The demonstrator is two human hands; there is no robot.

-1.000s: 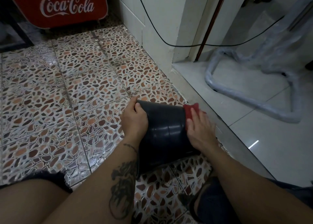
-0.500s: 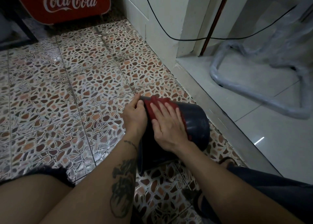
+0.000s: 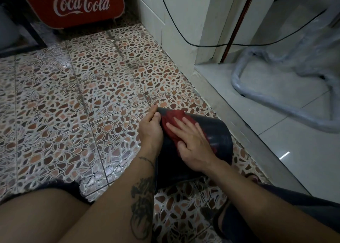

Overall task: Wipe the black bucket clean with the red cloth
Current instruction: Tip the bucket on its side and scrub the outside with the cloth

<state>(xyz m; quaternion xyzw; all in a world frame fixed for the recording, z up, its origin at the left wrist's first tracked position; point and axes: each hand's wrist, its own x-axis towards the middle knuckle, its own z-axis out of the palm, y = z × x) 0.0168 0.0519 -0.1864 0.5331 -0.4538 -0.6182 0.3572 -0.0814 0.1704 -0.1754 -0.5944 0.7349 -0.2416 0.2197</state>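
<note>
One black bucket, tipped on its side on the pebble-pattern tile floor, right next to the grey threshold strip. Far end aimed away toward the wall, near end dropping out of sight behind the forearms, so can't tell which end is the open one. Glossy on the right flank, catching a bit of light.

Red cloth bunched up on the upper side of the bucket, near its far left edge. Right hand pressed flat on top of it, fingers spread and stretched out, palm down, so no real grip there, just an open hand pinning the cloth to the plastic. Left hand on the bucket's left side, thumb hooked over the far edge, fingers curled under and out of sight, so a closed grip on the bucket, steadying it. Tattoo on that forearm, thin bracelet at the wrist.

Further out: bare thigh and dark frayed shorts at bottom left, sandalled foot at bottom right. Red Coca-Cola cooler at the top, well apart from everything. Black cable sagging across the white wall, plastic-wrapped tube frame on the pale tiles beyond the threshold.
</note>
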